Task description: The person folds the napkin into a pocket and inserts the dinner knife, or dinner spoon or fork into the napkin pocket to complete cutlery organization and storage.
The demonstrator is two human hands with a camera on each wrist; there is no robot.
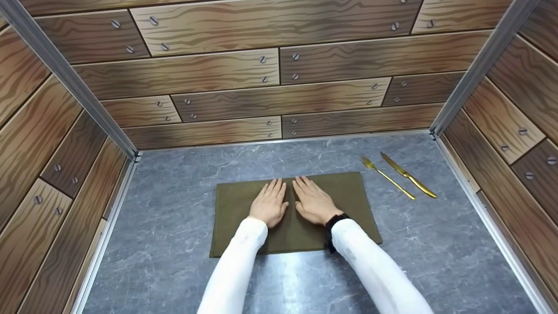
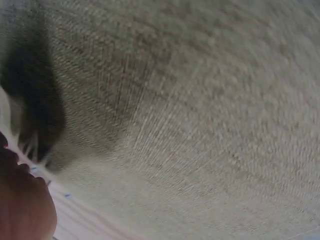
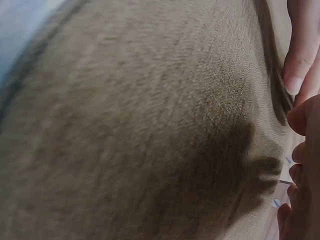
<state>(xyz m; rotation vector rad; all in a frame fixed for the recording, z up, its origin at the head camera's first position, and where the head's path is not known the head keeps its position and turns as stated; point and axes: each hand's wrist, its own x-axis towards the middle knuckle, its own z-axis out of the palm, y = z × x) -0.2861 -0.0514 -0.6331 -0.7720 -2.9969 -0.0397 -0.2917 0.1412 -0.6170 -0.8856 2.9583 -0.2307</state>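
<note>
An olive-green cloth (image 1: 237, 213), folded into a wide rectangle, lies flat on the grey marbled surface. On its middle rests my left hand (image 1: 269, 204), palm down with fingers straight and pointing away. My right hand (image 1: 317, 201) lies the same way just to the right, fingers angled toward the left hand; a narrow strip of cloth shows between them. In the left wrist view, the woven cloth (image 2: 200, 125) fills most of the picture, with part of the left hand (image 2: 25, 212) at the lower left. The right wrist view shows the right hand (image 3: 307, 170) along the right edge.
A gold fork (image 1: 388, 176) and a gold knife (image 1: 407, 174) lie side by side to the right of the cloth. Wood-patterned panels (image 1: 226, 96) with metal corner posts (image 1: 475, 78) enclose the back and both sides. A black band (image 1: 335, 222) is on the right wrist.
</note>
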